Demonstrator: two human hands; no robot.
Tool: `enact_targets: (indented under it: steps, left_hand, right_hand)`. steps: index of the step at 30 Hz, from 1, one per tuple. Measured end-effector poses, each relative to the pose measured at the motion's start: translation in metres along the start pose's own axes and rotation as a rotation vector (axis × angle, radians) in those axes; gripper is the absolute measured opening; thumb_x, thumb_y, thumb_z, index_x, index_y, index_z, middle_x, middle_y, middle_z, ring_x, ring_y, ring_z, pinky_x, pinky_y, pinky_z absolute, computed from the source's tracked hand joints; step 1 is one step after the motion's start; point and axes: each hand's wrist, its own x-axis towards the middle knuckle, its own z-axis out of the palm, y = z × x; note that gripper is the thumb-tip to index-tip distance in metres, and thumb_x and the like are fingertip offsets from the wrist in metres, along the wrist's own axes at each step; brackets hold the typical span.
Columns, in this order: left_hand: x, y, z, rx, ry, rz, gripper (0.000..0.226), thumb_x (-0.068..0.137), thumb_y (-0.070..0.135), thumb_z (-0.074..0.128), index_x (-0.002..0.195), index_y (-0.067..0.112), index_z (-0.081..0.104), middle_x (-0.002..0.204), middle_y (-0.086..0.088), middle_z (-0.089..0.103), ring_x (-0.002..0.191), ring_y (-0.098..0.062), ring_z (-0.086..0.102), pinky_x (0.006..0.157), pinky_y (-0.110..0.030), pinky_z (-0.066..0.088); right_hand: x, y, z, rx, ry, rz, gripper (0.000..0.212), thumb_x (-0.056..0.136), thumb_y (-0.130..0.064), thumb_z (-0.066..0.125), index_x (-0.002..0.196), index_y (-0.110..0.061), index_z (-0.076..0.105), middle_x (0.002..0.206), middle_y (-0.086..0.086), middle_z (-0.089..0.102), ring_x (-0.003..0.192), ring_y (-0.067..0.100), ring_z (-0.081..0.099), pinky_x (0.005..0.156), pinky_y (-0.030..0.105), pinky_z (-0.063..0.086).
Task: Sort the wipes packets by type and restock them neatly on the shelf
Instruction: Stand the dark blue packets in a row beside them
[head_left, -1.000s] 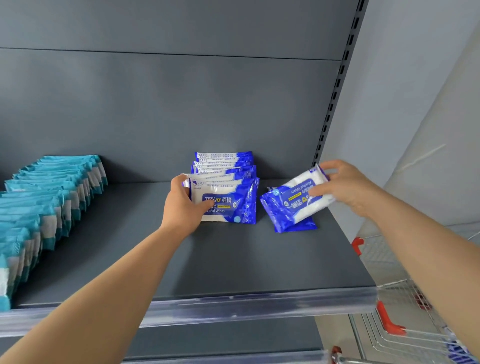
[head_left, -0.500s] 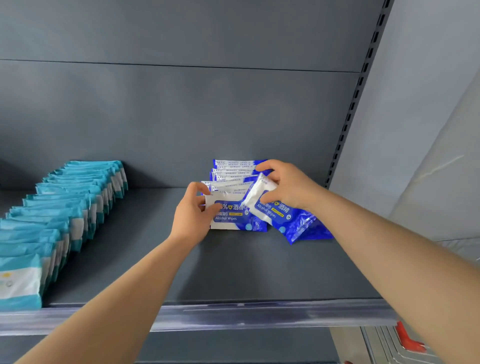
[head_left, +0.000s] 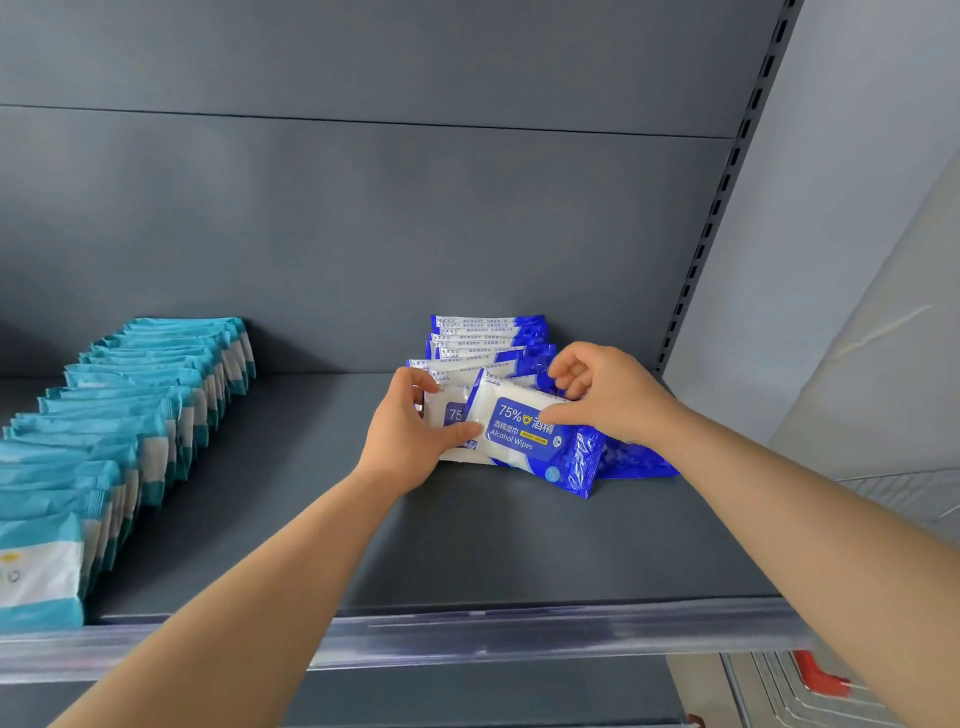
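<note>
Left hand (head_left: 405, 441) grips row (head_left: 488, 338) (front edge); right hand (head_left: 618, 400) pinches tilted packet (head_left: 524, 441).

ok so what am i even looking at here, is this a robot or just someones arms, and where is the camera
No robot here: these are a person's two bare hands, stocking a shelf. Every picture comes from one camera worn on the person's head, looking forward and down, so the arms reach in from the bottom. On the shelf, a teal row of packets runs along the left, and a blue row of alcohol wipes stands in the middle at the back. The left hand grips the front of the blue row. The right hand pinches a tilted blue packet in front of it. A spare packet lies under the right wrist.
</note>
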Motion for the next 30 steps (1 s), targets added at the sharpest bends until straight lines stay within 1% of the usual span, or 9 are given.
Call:
enact_targets:
  steps: [4, 8, 11, 13, 15, 19, 23, 27, 30]
  left_hand:
    - [0.000, -0.001, 0.000, -0.025, -0.045, -0.008, 0.056, 0.069, 0.025, 0.085, 0.104, 0.023, 0.042, 0.103, 0.008, 0.058, 0.079, -0.011, 0.062, 0.067, -0.028, 0.055]
    - [-0.001, 0.004, 0.002, 0.051, -0.051, 0.011, 0.067, 0.062, 0.030, 0.090, 0.107, 0.022, 0.041, 0.100, 0.013, 0.051, 0.080, -0.005, 0.055, 0.061, -0.020, 0.045]
    - [-0.002, 0.005, 0.003, 0.049, -0.032, 0.010, 0.069, 0.066, 0.027, 0.087, 0.113, 0.026, 0.037, 0.104, 0.011, 0.051, 0.084, 0.001, 0.053, 0.062, -0.017, 0.043]
    - [-0.004, 0.005, 0.003, 0.027, -0.013, 0.014, 0.074, 0.068, 0.025, 0.086, 0.120, 0.029, 0.034, 0.109, 0.009, 0.053, 0.086, 0.002, 0.054, 0.064, -0.017, 0.044]
    - [-0.006, 0.007, 0.004, 0.011, 0.000, 0.011, 0.080, 0.070, 0.022, 0.085, 0.129, 0.028, 0.032, 0.107, 0.011, 0.052, 0.083, 0.006, 0.053, 0.062, -0.010, 0.040]
    - [-0.007, 0.007, 0.005, 0.027, 0.017, -0.010, 0.065, 0.074, 0.021, 0.082, 0.124, 0.022, 0.040, 0.105, 0.012, 0.054, 0.077, 0.009, 0.051, 0.058, -0.008, 0.038]
    - [-0.006, 0.004, 0.006, 0.019, 0.025, -0.030, 0.055, 0.076, 0.023, 0.081, 0.112, 0.024, 0.039, 0.105, 0.009, 0.057, 0.080, 0.004, 0.056, 0.061, -0.017, 0.046]
    - [-0.007, 0.005, 0.007, -0.013, 0.033, -0.053, 0.057, 0.076, 0.023, 0.081, 0.116, 0.024, 0.039, 0.106, 0.007, 0.057, 0.087, -0.010, 0.062, 0.064, -0.023, 0.050]
    - [-0.008, 0.006, 0.008, -0.031, 0.021, -0.036, 0.058, 0.077, 0.023, 0.080, 0.120, 0.024, 0.041, 0.107, 0.007, 0.057, 0.086, -0.009, 0.063, 0.061, -0.020, 0.050]
  right_hand:
    - [-0.008, 0.007, -0.004, -0.043, -0.041, 0.078, 0.022, 0.066, -0.022, 0.085, 0.078, -0.025, 0.067, 0.081, -0.001, 0.069, 0.066, 0.008, 0.059, 0.068, 0.025, 0.050]
    - [-0.008, 0.002, -0.001, 0.088, -0.008, 0.029, 0.022, 0.082, -0.012, 0.072, 0.103, -0.014, 0.071, 0.096, -0.002, 0.070, 0.084, 0.005, 0.064, 0.071, 0.011, 0.047]
    - [-0.004, 0.024, -0.015, -0.084, 0.119, 0.209, 0.037, 0.085, -0.021, 0.066, 0.120, -0.010, 0.062, 0.116, 0.005, 0.065, 0.104, 0.018, 0.062, 0.085, 0.027, 0.048]
    - [-0.007, 0.043, -0.023, -0.225, 0.069, 0.396, 0.045, 0.077, -0.031, 0.074, 0.112, -0.007, 0.060, 0.111, 0.009, 0.065, 0.099, 0.026, 0.062, 0.085, 0.036, 0.049]
    - [-0.012, 0.052, -0.022, -0.185, 0.001, 0.486, 0.046, 0.067, -0.031, 0.082, 0.100, -0.008, 0.061, 0.099, 0.008, 0.067, 0.087, 0.024, 0.063, 0.076, 0.036, 0.051]
    - [-0.014, 0.056, -0.023, -0.010, -0.016, 0.515, 0.035, 0.070, -0.014, 0.080, 0.100, -0.003, 0.064, 0.099, 0.014, 0.068, 0.081, 0.025, 0.062, 0.070, 0.030, 0.047]
    - [-0.025, 0.059, -0.050, 0.137, 0.011, 0.517, 0.017, 0.078, 0.000, 0.067, 0.093, -0.007, 0.064, 0.099, 0.017, 0.068, 0.076, 0.025, 0.060, 0.065, 0.029, 0.043]
    - [-0.046, 0.046, -0.069, 0.445, -0.031, 0.390, 0.023, 0.081, 0.001, 0.068, 0.098, -0.014, 0.066, 0.097, 0.006, 0.073, 0.085, 0.024, 0.069, 0.078, 0.034, 0.052]
    - [-0.048, 0.030, -0.059, 0.388, -0.122, 0.305, 0.028, 0.077, 0.004, 0.071, 0.097, -0.015, 0.067, 0.089, 0.001, 0.075, 0.076, 0.015, 0.071, 0.073, 0.026, 0.057]
